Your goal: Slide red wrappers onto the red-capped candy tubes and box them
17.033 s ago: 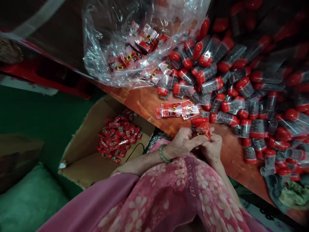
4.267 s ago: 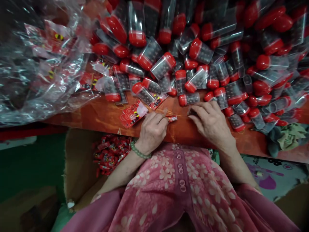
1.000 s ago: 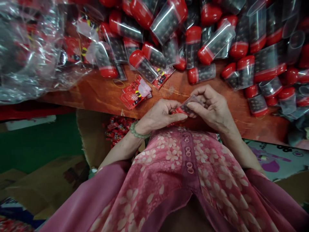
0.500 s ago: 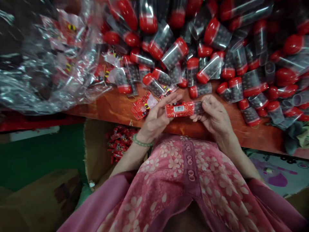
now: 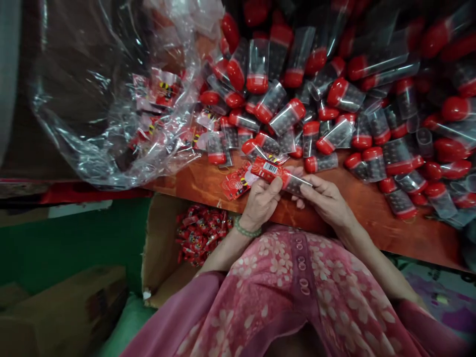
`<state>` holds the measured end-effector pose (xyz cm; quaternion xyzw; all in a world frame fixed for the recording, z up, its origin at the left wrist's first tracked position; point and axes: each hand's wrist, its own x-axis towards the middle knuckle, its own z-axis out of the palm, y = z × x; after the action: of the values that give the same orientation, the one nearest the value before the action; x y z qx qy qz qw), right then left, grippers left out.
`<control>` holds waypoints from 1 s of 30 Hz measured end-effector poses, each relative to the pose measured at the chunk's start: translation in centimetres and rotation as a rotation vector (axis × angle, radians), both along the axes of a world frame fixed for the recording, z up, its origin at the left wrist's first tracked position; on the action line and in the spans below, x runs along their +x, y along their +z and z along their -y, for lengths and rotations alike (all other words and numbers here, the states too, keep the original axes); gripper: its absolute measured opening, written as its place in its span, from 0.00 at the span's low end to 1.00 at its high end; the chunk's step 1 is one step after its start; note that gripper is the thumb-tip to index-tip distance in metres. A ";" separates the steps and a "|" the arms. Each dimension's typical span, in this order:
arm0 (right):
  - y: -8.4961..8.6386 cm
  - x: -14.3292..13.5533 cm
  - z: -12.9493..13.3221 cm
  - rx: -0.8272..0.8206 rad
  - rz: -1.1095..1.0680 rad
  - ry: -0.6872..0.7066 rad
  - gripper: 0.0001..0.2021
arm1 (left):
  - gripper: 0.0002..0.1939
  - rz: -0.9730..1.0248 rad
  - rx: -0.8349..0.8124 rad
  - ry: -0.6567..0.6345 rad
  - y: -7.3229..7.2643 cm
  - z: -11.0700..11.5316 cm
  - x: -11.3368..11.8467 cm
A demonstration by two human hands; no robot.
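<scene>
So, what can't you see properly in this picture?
- Small writing on the held red printed packet: head view, too small.
- The floor under the pile of small red packets in the brown cardboard box: head view, hidden by the pile.
- The farthest red-capped clear plastic tubes: head view, dark, blurred and partly cut off by the top edge.

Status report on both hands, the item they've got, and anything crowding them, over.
Left hand and right hand both on the red barcoded packet. Packet aslant, its clear end at right hand. Red-capped tubes heaped just beyond.
</scene>
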<state>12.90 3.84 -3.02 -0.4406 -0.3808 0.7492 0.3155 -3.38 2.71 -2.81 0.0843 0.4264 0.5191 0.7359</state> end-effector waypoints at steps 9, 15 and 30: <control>0.1 -1.3 0.2 0.160 0.092 -0.001 0.18 | 0.27 -0.240 0.170 0.052 -1.5 0.1 0.3; -0.7 -1.7 0.8 0.376 0.331 -0.115 0.14 | 0.26 -0.233 0.101 0.128 -1.6 -0.6 1.1; -0.3 -1.2 0.0 0.278 0.190 -0.084 0.13 | 0.26 -0.159 0.103 0.005 0.6 -2.1 1.4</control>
<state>11.65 3.83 -3.34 -0.4770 -0.4902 0.6305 0.3669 -1.96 4.82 -2.20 0.1620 0.4565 0.5337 0.6931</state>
